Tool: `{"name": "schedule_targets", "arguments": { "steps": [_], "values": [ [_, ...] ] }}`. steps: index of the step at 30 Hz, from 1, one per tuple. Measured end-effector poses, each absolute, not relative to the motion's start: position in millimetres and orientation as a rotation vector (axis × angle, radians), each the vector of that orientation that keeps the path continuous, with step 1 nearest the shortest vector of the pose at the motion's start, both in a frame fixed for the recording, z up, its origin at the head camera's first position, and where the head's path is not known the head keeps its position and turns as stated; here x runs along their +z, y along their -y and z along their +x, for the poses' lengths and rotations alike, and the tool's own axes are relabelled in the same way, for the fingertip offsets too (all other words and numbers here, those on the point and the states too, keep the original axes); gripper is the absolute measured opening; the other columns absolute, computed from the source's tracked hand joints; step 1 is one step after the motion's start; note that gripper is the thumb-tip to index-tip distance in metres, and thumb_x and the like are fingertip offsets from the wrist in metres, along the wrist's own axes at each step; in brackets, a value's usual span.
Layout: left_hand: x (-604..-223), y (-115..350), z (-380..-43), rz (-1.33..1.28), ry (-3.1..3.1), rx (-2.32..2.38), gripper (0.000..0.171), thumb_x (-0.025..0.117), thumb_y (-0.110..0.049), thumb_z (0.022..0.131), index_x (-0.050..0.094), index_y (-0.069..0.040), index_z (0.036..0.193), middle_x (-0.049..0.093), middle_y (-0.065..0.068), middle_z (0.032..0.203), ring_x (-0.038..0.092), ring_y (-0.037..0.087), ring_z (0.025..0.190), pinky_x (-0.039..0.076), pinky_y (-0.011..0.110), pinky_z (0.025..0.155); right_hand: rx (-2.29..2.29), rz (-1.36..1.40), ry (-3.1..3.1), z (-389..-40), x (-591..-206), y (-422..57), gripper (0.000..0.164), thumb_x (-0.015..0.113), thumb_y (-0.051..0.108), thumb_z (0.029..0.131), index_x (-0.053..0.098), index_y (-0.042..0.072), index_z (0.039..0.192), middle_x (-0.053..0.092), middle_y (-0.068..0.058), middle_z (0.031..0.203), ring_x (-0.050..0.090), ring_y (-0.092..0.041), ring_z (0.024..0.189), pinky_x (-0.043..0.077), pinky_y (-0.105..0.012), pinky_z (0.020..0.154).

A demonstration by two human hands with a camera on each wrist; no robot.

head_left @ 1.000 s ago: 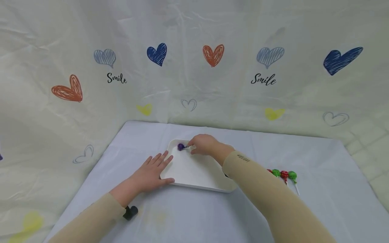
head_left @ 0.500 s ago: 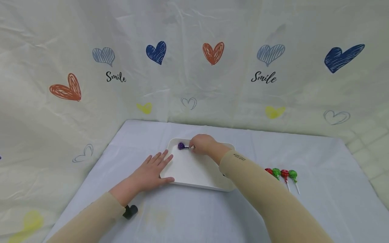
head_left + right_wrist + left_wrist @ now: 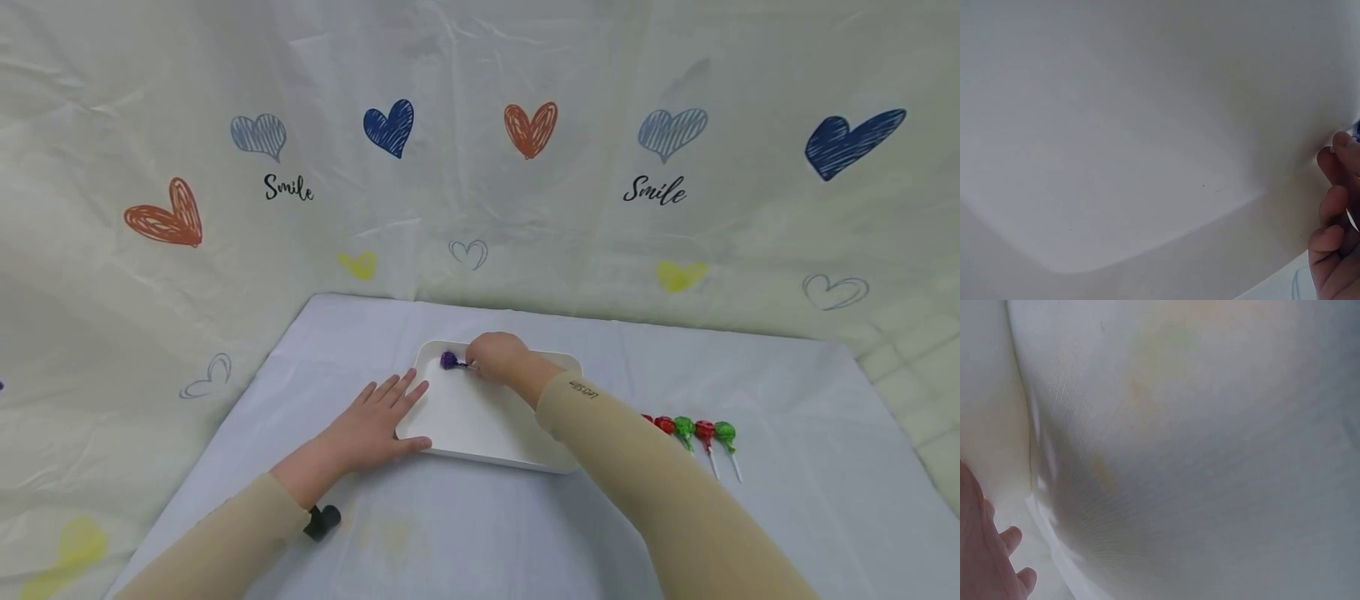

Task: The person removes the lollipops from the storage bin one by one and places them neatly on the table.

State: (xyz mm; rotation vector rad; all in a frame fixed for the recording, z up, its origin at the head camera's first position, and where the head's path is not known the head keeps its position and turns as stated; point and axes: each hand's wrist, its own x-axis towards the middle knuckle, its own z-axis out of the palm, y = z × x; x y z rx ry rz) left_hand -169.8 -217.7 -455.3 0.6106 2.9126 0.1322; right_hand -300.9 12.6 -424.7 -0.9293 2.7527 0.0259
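A white rectangular tray (image 3: 480, 425) lies on the cloth-covered table. In its far left corner is a purple-wrapped lollipop (image 3: 449, 360), its stick pointing right. My right hand (image 3: 498, 357) pinches that stick between thumb and fingers, low over the tray floor. In the right wrist view the fingers (image 3: 1333, 200) are curled at the right edge, with a dark bit of wrapper just past them. My left hand (image 3: 378, 425) lies flat with spread fingers over the tray's left edge, thumb along the near left corner. Its fingertips also show in the left wrist view.
To the right, a row of several red and green lollipops (image 3: 705, 430) lies on the table, partly hidden behind the right sleeve. A black object (image 3: 324, 522) shows beside the left wrist. Behind the table hangs a white sheet (image 3: 577, 225) printed with hearts.
The right hand has closed in slightly around the stick and the right forearm has shifted a little left, uncovering more of the red lollipops. The left hand has stayed in place.
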Motion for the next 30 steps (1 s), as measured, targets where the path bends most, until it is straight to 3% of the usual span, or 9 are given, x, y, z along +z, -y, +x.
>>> {"name": "schedule_targets", "arguments": {
  "steps": [15,22,30],
  "values": [
    [-455,217,-169,0.611,-2.914,0.137,0.097,0.037,-0.082,0.087,0.015,-0.022,0.161,0.005,0.005,0.167,0.012,0.032,0.151,0.009,0.056,0.120,0.057,-0.901,-2.681,-291,-411,-35,0.029,0.063,0.011,0.095,0.072,0.021,0.121,0.065,0.000,0.129,0.057,-0.024,0.124,0.045,-0.040,0.105],
    [-459,220,-170,0.621,-2.917,0.140,0.097,0.035,-0.083,0.086,0.013,-0.025,0.161,0.002,0.002,0.167,0.009,0.030,0.152,0.007,0.054,0.121,0.101,-0.905,-2.590,-285,-402,-50,0.031,0.070,0.011,0.091,0.072,0.022,0.119,0.066,0.001,0.126,0.058,-0.021,0.119,0.046,-0.039,0.103],
    [-462,221,-171,0.617,-2.921,0.158,0.098,0.031,-0.085,0.085,0.012,-0.026,0.161,0.002,0.000,0.167,0.009,0.028,0.152,0.007,0.053,0.121,0.089,-0.927,-2.504,-280,-404,-70,0.030,0.070,0.008,0.088,0.073,0.022,0.115,0.067,0.003,0.111,0.059,-0.016,0.100,0.050,-0.038,0.094]
  ]
}}
